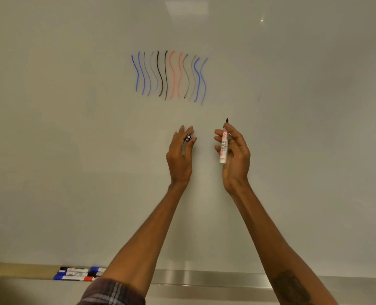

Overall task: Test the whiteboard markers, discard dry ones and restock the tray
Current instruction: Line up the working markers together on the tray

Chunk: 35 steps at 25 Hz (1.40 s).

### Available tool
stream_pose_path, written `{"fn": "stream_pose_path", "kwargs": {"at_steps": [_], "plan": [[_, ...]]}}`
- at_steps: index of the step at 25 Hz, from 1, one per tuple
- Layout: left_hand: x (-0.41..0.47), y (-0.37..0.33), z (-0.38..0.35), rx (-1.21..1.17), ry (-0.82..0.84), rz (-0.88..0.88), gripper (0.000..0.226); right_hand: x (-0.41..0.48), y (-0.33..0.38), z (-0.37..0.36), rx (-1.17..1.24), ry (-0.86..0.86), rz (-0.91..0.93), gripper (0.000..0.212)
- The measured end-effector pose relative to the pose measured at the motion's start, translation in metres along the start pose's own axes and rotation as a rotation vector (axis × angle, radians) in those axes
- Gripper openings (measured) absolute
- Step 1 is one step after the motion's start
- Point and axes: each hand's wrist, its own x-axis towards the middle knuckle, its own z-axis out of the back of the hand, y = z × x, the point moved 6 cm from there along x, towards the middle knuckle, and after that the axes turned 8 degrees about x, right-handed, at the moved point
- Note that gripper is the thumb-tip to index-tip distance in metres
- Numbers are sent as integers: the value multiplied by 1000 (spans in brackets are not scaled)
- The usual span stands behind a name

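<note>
Lowermost at left, a cluster of capped markers [79, 274] lies lengthwise on the metal tray [204, 276] that runs along the bottom edge of the whiteboard [72, 150]. Black, blue and red caps are visible among them, and the markers lie touching one another. A plaid sleeve [112, 293] covers the left arm near the lower edge of the view.

Higher on the board, left of centre, stands a row of wavy test strokes [169, 75]. From left to right they run blue, fainter blue, black, red, grey and blue again. Some strokes are dense and others pale.

Below the strokes, the left hand [180, 157] is raised before the board, its thumb and fingers pinching a black marker cap [188, 137]. The round end of the cap faces the camera.

Just beside it to the right, and apart from it, the right hand [233, 155] holds an uncapped marker [224, 144] upright, fingers curled round the white printed barrel. The dark tip [227, 120] points upward, below and to the right of the strokes. Whether the tip touches the board cannot be told. A dark marking [290, 287] shows on the bare right forearm.
</note>
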Motion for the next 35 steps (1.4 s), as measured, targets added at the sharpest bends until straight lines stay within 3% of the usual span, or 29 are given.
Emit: {"fn": "stream_pose_path", "kwargs": {"at_steps": [5, 9, 13, 18, 25, 33, 35], "plan": [[35, -22, -3, 149, -41, -306, 37, 7, 7, -6, -33, 61, 59, 34], [51, -9, -15, 221, -2, -372, 38, 18, 11, -11, -36, 34, 74, 34], [55, -1, -24, 278, 7, -492, 31, 34, 18, -23, -166, 40, 207, 38], [54, 6, -28, 333, -29, -551, 32, 53, 32, -50, -284, -8, 381, 23], [55, 8, -29, 321, -13, -535, 28, 78, 55, -74, -492, -66, 671, 29], [55, 7, -28, 319, -11, -533, 22, 87, 59, -87, -718, 60, 822, 30], [55, 7, -28, 316, -7, -530, 22, 73, 45, -69, -754, 25, 802, 30]]}}
